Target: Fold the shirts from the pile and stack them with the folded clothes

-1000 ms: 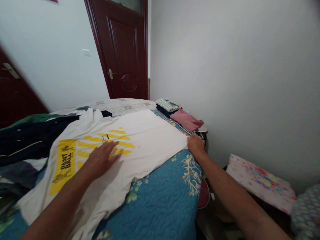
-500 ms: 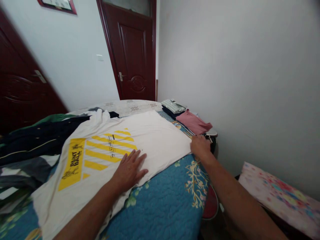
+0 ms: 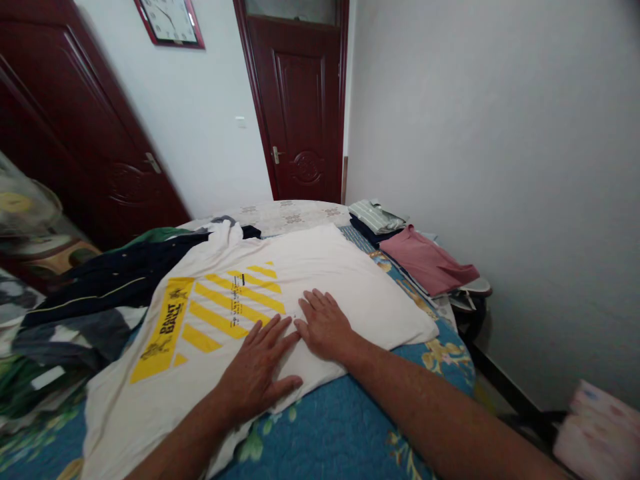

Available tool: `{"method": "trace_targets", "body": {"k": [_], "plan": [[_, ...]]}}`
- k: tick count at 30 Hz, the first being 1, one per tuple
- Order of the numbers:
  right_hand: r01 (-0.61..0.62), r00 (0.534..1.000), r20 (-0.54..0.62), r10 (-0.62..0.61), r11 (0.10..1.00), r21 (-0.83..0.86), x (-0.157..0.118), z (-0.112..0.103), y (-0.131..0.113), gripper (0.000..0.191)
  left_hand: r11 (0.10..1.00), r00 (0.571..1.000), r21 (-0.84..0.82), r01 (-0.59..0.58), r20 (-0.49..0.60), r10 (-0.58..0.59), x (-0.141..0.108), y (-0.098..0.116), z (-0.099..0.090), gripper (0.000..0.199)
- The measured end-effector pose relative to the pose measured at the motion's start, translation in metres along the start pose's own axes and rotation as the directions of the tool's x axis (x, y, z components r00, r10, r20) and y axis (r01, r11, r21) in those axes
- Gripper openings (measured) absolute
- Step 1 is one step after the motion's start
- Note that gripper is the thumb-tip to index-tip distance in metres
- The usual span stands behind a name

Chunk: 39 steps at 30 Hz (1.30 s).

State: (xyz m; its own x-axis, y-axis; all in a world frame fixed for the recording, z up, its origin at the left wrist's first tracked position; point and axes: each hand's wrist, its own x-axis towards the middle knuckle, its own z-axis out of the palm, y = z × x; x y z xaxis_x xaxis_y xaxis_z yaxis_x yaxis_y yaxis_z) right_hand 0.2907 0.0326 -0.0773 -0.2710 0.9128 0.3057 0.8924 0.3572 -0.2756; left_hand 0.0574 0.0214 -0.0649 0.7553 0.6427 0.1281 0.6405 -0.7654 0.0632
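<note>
A white T-shirt [image 3: 360,287] with a yellow striped print and the words "PAINT BALL" lies spread out on the blue floral quilt [image 3: 320,427]. My left hand [image 3: 260,367] rests flat on the shirt beside the print, its fingers spread. Close by, my right hand [image 3: 325,327] also lies on the fabric with fingers stretched out, its fingertips near those of the left. Neither hand grips the cloth. The shirt's hem end reaches right, towards the quilt's edge.
Dark and green garments [image 3: 115,267] lie loosely heaped on the left. At the far right sit a folded striped shirt [image 3: 377,215] and a pink garment [image 3: 427,260]. A pink floral box [image 3: 600,427] stands low at right. Wooden doors [image 3: 300,100] and a wall clock [image 3: 170,20] are behind.
My right hand has let go of the shirt's right corner and moved left onto the shirt, next to my left hand. The camera view has turned a little left.
</note>
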Motion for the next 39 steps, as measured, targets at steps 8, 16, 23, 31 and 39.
{"method": "trace_targets", "body": {"k": [8,16,23,31,39], "plan": [[-0.012,0.999,0.041,0.008,0.997,0.078,0.000,-0.005,0.004,0.061,0.998,0.997,0.020,0.061,-0.041,-0.060,-0.002,0.000,-0.001,0.078],[0.000,0.988,0.154,-0.001,1.000,0.008,-0.002,-0.005,0.008,0.063,0.927,0.927,0.046,0.373,-0.045,-0.371,-0.004,0.013,-0.002,0.069],[0.024,0.985,0.172,-0.010,0.997,-0.079,-0.004,0.002,0.014,0.061,0.742,0.751,0.124,0.659,-0.048,-0.659,-0.053,-0.004,-0.007,0.072],[0.020,0.986,0.168,0.003,0.991,-0.130,-0.004,0.006,0.017,0.061,0.506,0.524,0.160,0.848,-0.108,-0.844,-0.127,-0.043,-0.020,0.079],[-0.031,0.989,0.135,0.059,0.980,-0.199,-0.004,0.005,0.017,0.063,0.256,0.273,0.116,0.960,-0.162,-0.948,-0.160,-0.069,-0.028,0.087]]}}
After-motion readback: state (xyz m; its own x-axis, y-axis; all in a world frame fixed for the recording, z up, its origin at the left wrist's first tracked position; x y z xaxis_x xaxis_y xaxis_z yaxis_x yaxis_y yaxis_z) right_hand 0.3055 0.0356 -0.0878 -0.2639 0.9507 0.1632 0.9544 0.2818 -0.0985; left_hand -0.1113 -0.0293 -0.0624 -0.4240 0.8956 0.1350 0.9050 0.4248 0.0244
